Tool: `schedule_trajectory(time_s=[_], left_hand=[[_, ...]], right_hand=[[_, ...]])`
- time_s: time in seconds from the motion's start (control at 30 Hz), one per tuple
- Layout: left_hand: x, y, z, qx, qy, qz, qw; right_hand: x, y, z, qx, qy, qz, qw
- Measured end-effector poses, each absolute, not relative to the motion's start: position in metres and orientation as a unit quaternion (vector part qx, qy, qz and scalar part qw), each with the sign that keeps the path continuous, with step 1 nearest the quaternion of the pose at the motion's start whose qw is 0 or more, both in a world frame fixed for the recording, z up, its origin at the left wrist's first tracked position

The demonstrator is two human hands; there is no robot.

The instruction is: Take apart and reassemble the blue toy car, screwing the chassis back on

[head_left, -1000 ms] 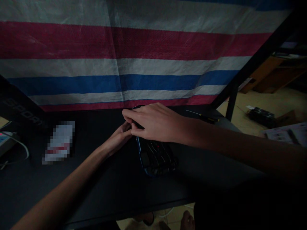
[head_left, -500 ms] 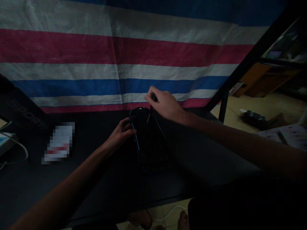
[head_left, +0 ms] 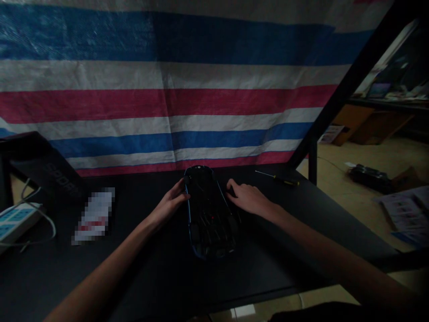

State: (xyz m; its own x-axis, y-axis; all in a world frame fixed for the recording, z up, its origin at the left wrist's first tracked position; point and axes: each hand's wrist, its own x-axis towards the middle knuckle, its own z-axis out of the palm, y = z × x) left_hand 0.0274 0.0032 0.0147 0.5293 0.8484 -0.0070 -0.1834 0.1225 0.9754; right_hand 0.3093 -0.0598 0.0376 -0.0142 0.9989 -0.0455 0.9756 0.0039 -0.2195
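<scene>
A dark toy car [head_left: 209,210] lies upside down on the black table, its underside up and blue body edges showing along the sides. My left hand [head_left: 172,199] holds the car's left edge near the far end, thumb on the rim. Beside the right edge is my right hand [head_left: 246,197], low over the table, fingers curled round a dark screwdriver [head_left: 231,191] that is mostly hidden in shadow. Another screwdriver [head_left: 284,180], with a yellow and black handle, lies to the right.
A blurred-out white packet [head_left: 95,214] rests at left, near a power strip [head_left: 18,221] with a white cable and a dark bag [head_left: 56,172] marked SPORT. A striped tarp [head_left: 201,103] hangs behind the table. Boxes and papers lie on the floor at right.
My right hand has come down from above the car's underside to its right side, taking the dark screwdriver along. My left hand stays on the car. The view has tilted up.
</scene>
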Motion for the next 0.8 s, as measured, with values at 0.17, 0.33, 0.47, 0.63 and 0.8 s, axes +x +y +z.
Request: schedule_trajectory(time_s=[0.17, 0.33, 0.47, 0.63, 0.8], left_hand=[[0.024, 0.004, 0.017, 0.543, 0.323, 0.378, 0.676], [0.019, 0.011, 0.007, 0.545, 0.362, 0.401, 0.641], [0.018, 0.011, 0.003, 0.571, 0.378, 0.390, 0.616], [0.020, 0.008, 0.009, 0.567, 0.379, 0.386, 0.621], [0.019, 0.008, 0.009, 0.582, 0.385, 0.373, 0.612]], right_hand=[[0.333, -0.052, 0.035, -0.713, -0.678, 0.091, 0.154], [0.351, -0.055, 0.023, -0.711, -0.657, 0.099, 0.230], [0.350, -0.067, 0.017, -0.693, -0.666, 0.120, 0.247], [0.346, -0.071, 0.016, -0.687, -0.679, 0.131, 0.223], [0.343, -0.070, 0.015, -0.690, -0.680, 0.119, 0.216]])
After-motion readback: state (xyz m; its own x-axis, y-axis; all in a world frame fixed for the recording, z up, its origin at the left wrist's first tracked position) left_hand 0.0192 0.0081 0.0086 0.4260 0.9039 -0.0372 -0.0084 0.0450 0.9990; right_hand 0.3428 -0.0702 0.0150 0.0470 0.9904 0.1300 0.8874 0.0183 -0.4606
